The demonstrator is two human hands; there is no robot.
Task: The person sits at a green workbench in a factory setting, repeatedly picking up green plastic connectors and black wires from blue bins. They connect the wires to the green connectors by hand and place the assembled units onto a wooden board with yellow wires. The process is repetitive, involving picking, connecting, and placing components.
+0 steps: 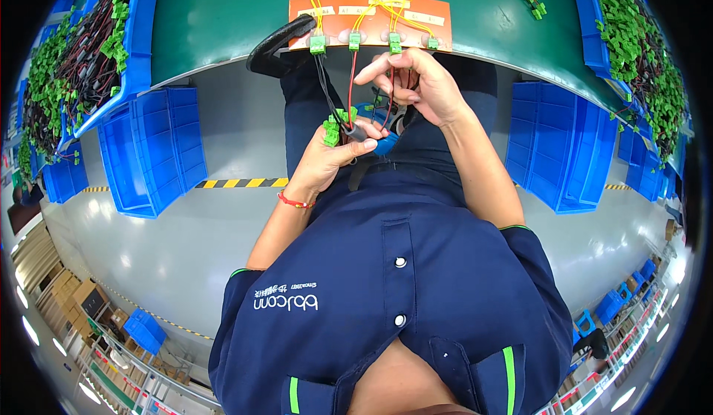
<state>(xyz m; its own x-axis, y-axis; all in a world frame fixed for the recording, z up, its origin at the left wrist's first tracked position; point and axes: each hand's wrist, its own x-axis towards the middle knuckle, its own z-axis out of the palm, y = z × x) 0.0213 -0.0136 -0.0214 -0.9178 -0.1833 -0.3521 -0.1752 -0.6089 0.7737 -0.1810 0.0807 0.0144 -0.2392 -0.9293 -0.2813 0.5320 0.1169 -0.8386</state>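
Observation:
An orange board (342,23) at the table's front edge carries a row of green terminal connectors (354,40), with yellow wires (359,20) running up from them. Black and red wires (352,73) hang from these connectors toward me. Below the board, my left hand (327,161) is closed around a wire harness, its green connectors (332,128) and black sleeve (357,134) showing by the fingers. My right hand (434,92) is up at the third connector from the left, thumb and fingers drawn together at a red wire (391,92). Its fingertips partly hide the grip.
A black clamp handle (276,46) juts over the front edge of the green table (215,14), left of the board. Blue bins (137,36) full of harnesses flank the table. Blue crates (152,147) stand below on both sides. More harnesses (531,2) lie at back right.

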